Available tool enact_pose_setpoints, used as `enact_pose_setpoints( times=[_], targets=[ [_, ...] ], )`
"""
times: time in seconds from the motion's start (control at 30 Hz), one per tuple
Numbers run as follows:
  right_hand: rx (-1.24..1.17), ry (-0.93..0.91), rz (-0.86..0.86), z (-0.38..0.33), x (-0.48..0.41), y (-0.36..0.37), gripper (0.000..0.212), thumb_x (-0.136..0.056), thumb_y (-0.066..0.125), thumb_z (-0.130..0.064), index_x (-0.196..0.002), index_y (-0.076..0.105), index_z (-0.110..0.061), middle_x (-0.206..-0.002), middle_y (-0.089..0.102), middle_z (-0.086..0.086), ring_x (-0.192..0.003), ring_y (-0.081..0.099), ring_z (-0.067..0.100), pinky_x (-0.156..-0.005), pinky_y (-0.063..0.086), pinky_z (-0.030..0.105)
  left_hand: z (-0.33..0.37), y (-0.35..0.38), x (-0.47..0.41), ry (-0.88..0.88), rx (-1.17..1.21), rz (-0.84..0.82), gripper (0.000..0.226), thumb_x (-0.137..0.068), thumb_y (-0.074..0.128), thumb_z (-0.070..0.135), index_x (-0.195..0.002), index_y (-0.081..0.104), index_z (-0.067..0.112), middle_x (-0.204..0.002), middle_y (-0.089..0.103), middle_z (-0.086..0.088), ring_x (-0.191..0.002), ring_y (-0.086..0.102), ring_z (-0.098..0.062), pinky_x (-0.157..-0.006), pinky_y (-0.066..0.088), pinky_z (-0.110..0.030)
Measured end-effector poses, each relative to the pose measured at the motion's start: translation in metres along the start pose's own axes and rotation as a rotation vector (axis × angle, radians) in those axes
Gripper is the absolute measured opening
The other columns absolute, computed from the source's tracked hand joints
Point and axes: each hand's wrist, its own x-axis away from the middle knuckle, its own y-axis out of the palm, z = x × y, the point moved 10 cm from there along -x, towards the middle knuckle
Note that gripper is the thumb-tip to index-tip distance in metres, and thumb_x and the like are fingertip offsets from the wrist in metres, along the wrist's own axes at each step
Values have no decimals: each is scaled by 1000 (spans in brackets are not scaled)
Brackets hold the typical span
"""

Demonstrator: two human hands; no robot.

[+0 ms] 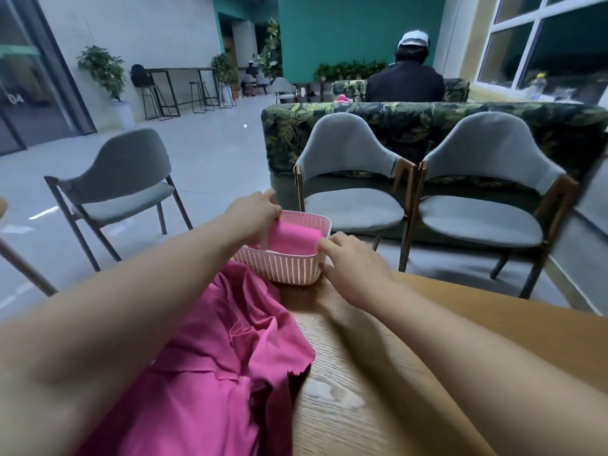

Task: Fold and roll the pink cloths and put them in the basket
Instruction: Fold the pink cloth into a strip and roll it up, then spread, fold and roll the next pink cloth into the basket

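Loose pink cloths (210,357) lie heaped on the bench (345,416); beyond, left grip (255,213) and right grip (350,261) each pinch an end of the rolled cloth (294,236) inside the basket (283,266).

We're in a café-style lounge here: grey upholstered chairs (353,179) drawn up to a wooden table (460,320), leaf-print sofas (411,126) right behind them. Along the far wall there's a high table (174,72) with bar stools (200,95), potted plants (103,70) dotted about, and another person (406,80) seated, back turned.
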Motion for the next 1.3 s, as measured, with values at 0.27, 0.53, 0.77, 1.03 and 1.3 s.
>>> enact_pose_setpoints(
  times=[0.27, 0.53, 0.77, 1.03, 1.3],
  targets=[
    [52, -119, 90, -3, -8, -2, 22, -99, 67, -38, -105, 61, -18, -100, 61, 5, -92, 57, 32, -79, 46, 46, 28, 3, -4, 110, 57, 165, 89, -49, 73, 80, -119, 48, 31, -132, 39, -2, -116, 45, -26, -92, 47, -48],
    [99, -141, 124, -8, -7, -3, 21, -100, 65, -36, -101, 59, -17, -94, 59, 6, -87, 55, 33, -71, 35, 41, 41, 8, -9, 113, 233, 62, 117, -56, 86, 72, -147, 25, 31, -135, 53, 1, -118, 57, -27, -91, 53, -45],
    [139, -70, 46, -8, -1, -6, 30, -104, 53, -36, -130, 53, -19, -118, 65, 6, -107, 58, 32, -87, 46, 47, 22, -18, 8, 47, 324, 54, 129, -62, 94, 57, -160, 12, 41, -150, 44, -2, -125, 57, -28, -98, 54, -49],
    [41, 40, 97, -27, 39, -37, 39, -101, 55, -35, -136, 55, -17, -124, 61, 6, -110, 57, 31, -91, 47, 48, -19, -70, 93, -24, 398, 139, 79, -89, 78, 49, -152, 37, 29, -151, 48, -3, -129, 53, -27, -108, 47, -48],
    [-352, 98, -87, -80, 103, -30, 41, -97, 56, -66, -95, 64, -26, -96, 64, -7, -88, 61, 13, -77, 51, 37, -15, -69, 214, 27, 457, 97, 55, -89, 72, 57, -136, 57, 33, -129, 61, 1, -117, 57, -23, -103, 47, -45]
  ],
)
